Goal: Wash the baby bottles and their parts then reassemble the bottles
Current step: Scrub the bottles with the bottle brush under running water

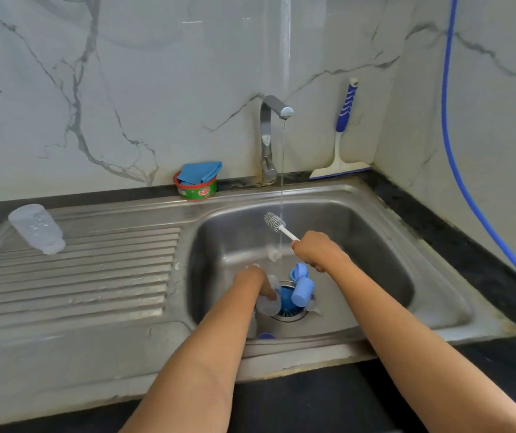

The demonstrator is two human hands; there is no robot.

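Down in the basin, close to the drain, a clear baby bottle [267, 304] lies tilted in the left hand [254, 280], whose fingers and thumb curl round its upper part. Touching it on the right, a dark blue part [285, 300] sits over the drain grid, with a tall blue cap [303, 290] leaning against it and a smaller blue piece [299, 271] just behind that. The right hand [317, 250] hovers above these pieces, its fingers wrapped tightly round the white handle of a bottle brush [281, 228]. The bristled head points up and to the left, just beside the thin stream of water [282, 182] that falls from the tap [269, 135]. Where the stream lands on the basin floor there is a small clear part [274, 254], too blurred to identify. A scrap of blue [266, 335] peeks out at the near wall of the steel sink [406, 214]. Well apart from all this, a second clear bottle [36, 228] lies on its side at the far left corner of the ribbed drainboard [94, 276], beaded with droplets. Behind the sink, a green and red soap tub [195, 190] carries a folded blue cloth [200, 171], a blue-handled squeegee [342, 132] leans on the marble wall, and a blue hose [455, 157] trails down the right wall to the dark counter [484, 245]
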